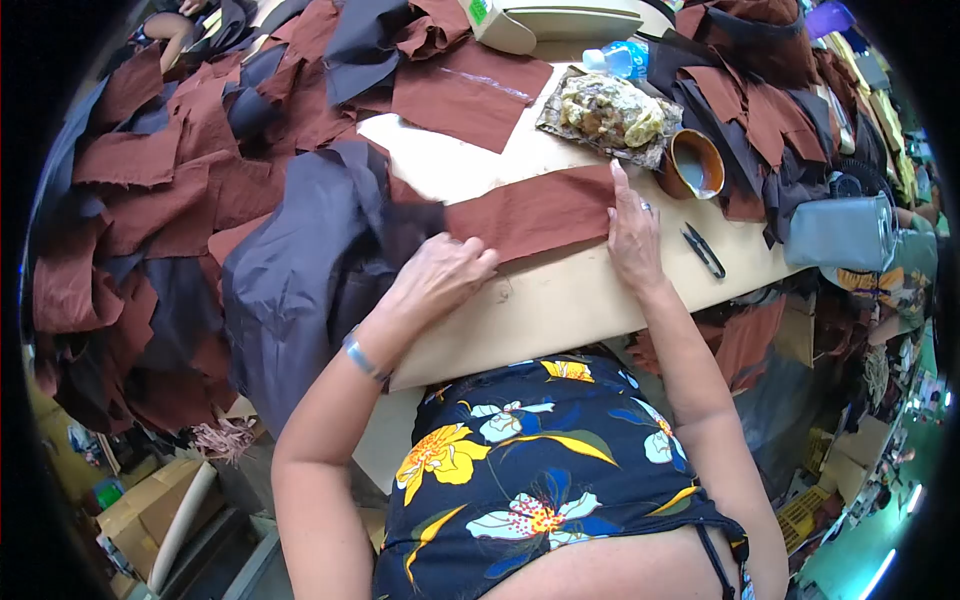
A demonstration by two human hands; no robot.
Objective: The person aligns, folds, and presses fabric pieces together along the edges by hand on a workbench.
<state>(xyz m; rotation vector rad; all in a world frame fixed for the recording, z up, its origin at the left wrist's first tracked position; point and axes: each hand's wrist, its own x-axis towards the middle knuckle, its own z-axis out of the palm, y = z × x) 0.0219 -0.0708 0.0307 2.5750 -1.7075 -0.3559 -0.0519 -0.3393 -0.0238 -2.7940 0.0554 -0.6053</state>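
Presently, left hand: it is bent over the near left end of the brown cloth strip, with the fingers curled; whether they pinch the cloth is impossible for me to say. This left hand [445, 272] is slightly blurred, and a silvery bracelet [362, 355] sits on its wrist.
Right hand: the right hand [635, 225] lies at the other end of the strip, with fingers straight and unclosed, pointing away from the body. It wears a ring [646, 207].
Brown strip: the brown cloth strip [540, 212] lies on the pale table [560, 292], between the two hands, in front of the person.
Dark cloth: beside the left forearm, a large dark cloth [305, 255] is spread in folds and hangs over the table edge.
Snips: a pair of black thread snips [704, 251] lies to the right of the right hand, apart from it.
Cup: a brown cup [697, 165] with greyish contents stands beyond the snips, just beside a lumpy yellowish mass [612, 112] on a crumpled sheet.
Bottle: behind this mass lies a plastic bottle [625, 60].
Heap: many brown and dark cloth pieces [150, 200] overlap at the left.
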